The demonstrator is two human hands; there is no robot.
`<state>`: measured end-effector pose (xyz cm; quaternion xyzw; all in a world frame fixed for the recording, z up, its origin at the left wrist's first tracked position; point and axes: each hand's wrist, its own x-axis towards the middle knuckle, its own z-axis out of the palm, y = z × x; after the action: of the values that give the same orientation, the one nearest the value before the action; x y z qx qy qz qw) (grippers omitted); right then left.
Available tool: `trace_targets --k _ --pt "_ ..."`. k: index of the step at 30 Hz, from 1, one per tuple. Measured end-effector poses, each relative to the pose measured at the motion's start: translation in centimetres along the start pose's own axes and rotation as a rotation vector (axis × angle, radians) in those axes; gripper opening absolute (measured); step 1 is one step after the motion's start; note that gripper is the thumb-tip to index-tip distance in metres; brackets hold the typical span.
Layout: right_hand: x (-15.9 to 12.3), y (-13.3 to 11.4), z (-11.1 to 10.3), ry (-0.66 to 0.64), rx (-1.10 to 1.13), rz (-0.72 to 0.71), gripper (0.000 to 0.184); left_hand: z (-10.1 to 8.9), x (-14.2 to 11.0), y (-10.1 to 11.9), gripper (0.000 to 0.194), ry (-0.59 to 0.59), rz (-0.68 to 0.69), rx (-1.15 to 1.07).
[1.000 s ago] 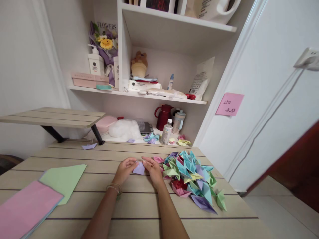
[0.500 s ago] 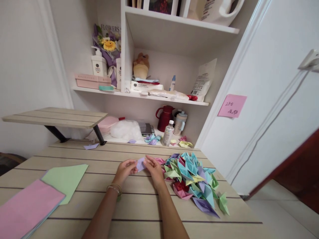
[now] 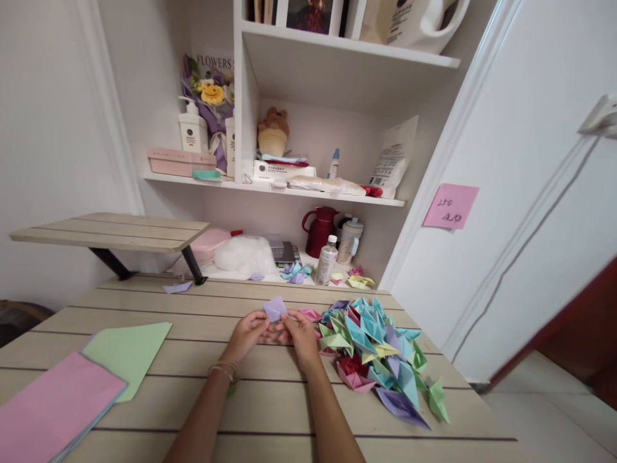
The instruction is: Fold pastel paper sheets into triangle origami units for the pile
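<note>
A small folded piece of purple paper (image 3: 275,308) is held up between both hands, over the middle of the slatted table (image 3: 260,405). My left hand (image 3: 248,334) pinches its lower left edge, and my right hand (image 3: 299,334) grips the lower right corner between thumb and fingers. The other fingers curl together beneath the paper. Just right of my right hand lies a heap of folded paper boats (image 3: 369,331) in blue, green, pink, yellow and purple. A red piece (image 3: 354,366) sits among them.
Pink sheets (image 3: 58,405) and green sheets (image 3: 132,354) lie at the left. A small raised stand (image 3: 110,231) rises behind them, a purple paper piece (image 3: 177,287) by its leg. Behind the table are a bottle (image 3: 326,260), a red jug (image 3: 320,231) and more folded paper (image 3: 295,272).
The purple paper has come up a little and is turned, showing more of its flat face above my fingertips. My fingers have drawn closer together below it. The view has shifted slightly.
</note>
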<state>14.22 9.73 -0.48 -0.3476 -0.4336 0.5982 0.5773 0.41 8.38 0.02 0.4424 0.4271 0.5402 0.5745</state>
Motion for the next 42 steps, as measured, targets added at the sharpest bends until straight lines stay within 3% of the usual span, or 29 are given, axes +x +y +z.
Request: trace_targets --k 3,7,18,24,31,37,42 --pt "-0.01 0.04 -0.04 0.017 0.057 -0.002 0.035 0.04 0.07 0.05 0.036 -0.016 0.015 0.076" --pt "0.08 0.38 -0.03 -0.003 0.059 -0.008 0.027 0.07 -0.01 0.45 0.047 0.058 0.057 0.020" --pt "0.06 0.26 -0.13 -0.076 0.026 -0.086 0.016 -0.05 0.04 0.41 0.037 0.096 0.103 0.043" --pt "0.04 0.39 -0.09 -0.129 -0.005 -0.116 0.023 -0.37 0.13 0.17 0.032 0.116 0.153 0.012" --pt "0.15 0.29 -0.10 -0.058 0.073 -0.064 0.023 0.03 -0.40 0.76 0.034 0.026 0.109 0.038" --pt "-0.05 0.04 0.06 -0.076 0.031 -0.039 0.025 -0.25 0.04 0.44 0.028 0.104 0.152 0.149" --pt "0.34 0.64 -0.12 -0.045 0.001 -0.052 0.026 -0.39 0.23 0.19 0.031 0.062 0.152 0.172"
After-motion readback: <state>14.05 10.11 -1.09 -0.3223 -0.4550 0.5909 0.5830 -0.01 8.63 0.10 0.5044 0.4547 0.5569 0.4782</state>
